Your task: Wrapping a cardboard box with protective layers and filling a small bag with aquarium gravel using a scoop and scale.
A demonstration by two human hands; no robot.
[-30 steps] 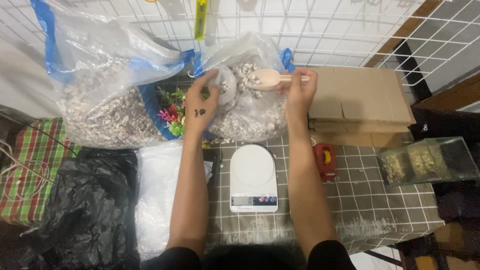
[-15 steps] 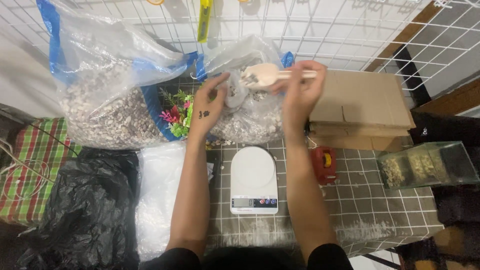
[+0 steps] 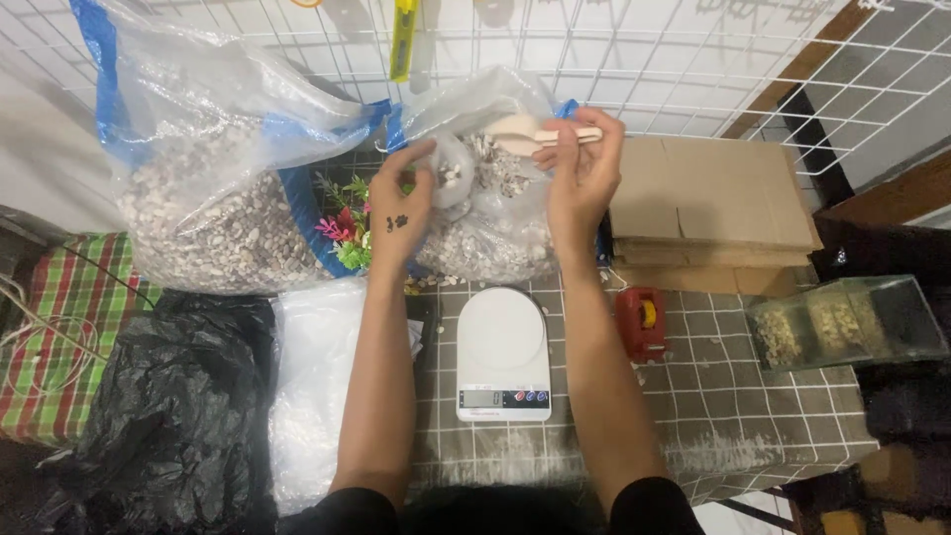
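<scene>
small bag (image 3: 451, 178) pinched by left hand (image 3: 401, 203); right hand (image 3: 584, 163) grips scoop (image 3: 525, 134), scale (image 3: 502, 352) seemingly bare.

The scoop (image 3: 525, 134) looks like pale, matt wood, and the bag (image 3: 495, 213) it hangs over is clear, glossy, crinkled plastic full of rough pale chips. The scale (image 3: 503, 352) is smooth white plastic, on a matt checked cloth (image 3: 753, 416), beside flat matt cardboard (image 3: 713, 213).
</scene>
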